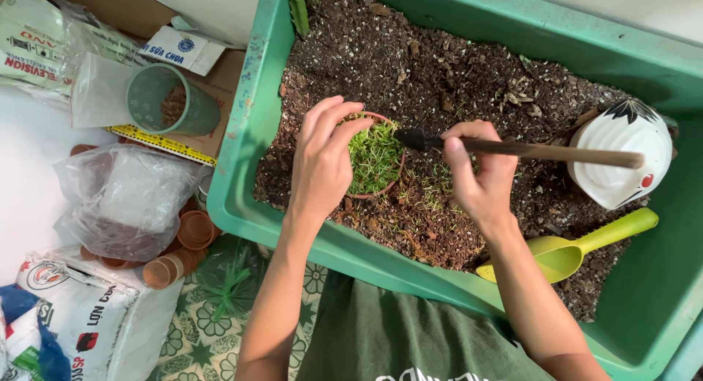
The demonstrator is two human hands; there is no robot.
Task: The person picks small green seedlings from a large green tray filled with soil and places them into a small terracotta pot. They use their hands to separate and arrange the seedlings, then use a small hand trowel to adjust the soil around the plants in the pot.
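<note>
The left hand [322, 161] curled over the near rim of a small round terracotta pot [376, 155] packed with short, grass-green seedlings, its fingers bent loosely and its fingertips resting on the rim rather than gripping all the way round. The pot sat half-sunk in dark, speckled potting soil inside a large green plastic tub [242, 161]. The right hand [480, 172] was closed around a slim wooden-handled tool [527, 151], thumb and 2 fingers pinching the shaft, with its dark tip just beyond the left fingertips, touching the far edge of the seedlings. Because that tip stood so close to the left fingers, a slip could have jabbed them or torn out the seedlings. The light hold on the rim might have let the pot tilt and spill. A white ribbed ceramic pot [622, 154] and a lime-green plastic scoop [578, 245] lay beyond the right knuckles, where the long handle could have knocked them.
</note>
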